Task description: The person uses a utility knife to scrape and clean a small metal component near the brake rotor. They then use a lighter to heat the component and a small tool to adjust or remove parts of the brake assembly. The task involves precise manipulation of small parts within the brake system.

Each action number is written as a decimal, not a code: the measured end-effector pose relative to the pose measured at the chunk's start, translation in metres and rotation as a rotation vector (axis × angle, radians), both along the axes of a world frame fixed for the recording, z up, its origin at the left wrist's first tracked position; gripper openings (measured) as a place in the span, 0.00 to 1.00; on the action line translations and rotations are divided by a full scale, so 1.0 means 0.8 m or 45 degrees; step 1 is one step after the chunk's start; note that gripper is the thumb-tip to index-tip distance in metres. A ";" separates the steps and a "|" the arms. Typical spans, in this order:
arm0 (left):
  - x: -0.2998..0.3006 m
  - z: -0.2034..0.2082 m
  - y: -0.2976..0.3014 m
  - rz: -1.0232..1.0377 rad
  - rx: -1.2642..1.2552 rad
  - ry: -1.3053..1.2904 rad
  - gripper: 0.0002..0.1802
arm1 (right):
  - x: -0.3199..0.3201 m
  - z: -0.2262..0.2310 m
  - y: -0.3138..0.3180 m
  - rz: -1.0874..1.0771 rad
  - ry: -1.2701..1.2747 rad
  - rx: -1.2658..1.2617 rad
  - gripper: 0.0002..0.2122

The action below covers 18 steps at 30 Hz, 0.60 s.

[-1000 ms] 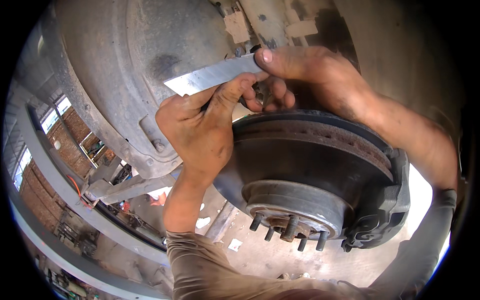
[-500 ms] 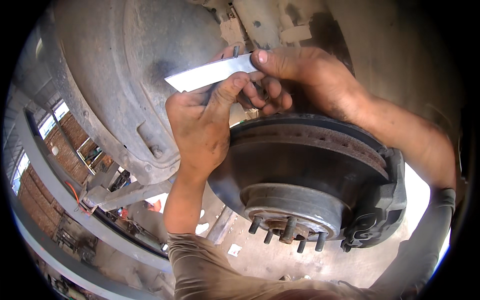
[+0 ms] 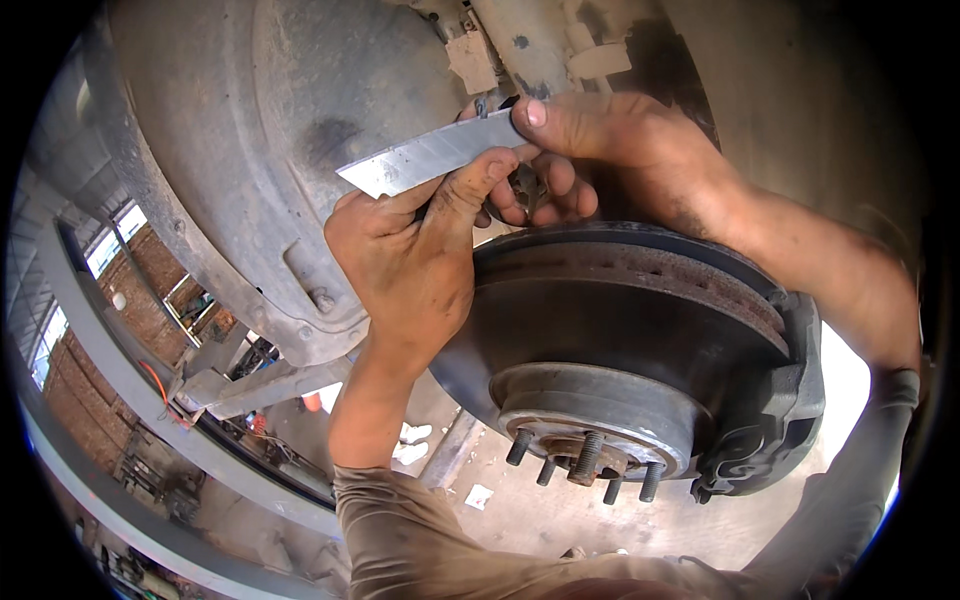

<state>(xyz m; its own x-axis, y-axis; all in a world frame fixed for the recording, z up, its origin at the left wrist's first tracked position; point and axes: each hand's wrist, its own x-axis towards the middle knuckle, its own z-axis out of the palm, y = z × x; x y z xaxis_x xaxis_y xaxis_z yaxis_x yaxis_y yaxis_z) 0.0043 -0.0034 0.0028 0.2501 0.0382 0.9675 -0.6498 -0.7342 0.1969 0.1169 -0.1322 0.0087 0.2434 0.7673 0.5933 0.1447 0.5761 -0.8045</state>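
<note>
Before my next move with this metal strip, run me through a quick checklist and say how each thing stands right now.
1. Both hands on the metal strip: ok; left hand and right hand both hold it.
2. Strip off the brake disc: ok; it shows above the disc.
3. Slanted end well away from the left hand: not ok; its lower corner is right by that hand.
4. Right-hand fingers' grip behind the strip: cannot tell; partly hidden.
5. Wheel studs bare: ok; threads show.
6. Caliper at the disc's edge: ok; right side.
</note>
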 end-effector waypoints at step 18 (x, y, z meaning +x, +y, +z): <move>-0.007 0.009 -0.003 -0.003 -0.136 0.156 0.10 | 0.008 0.001 0.010 -0.083 0.009 -0.014 0.17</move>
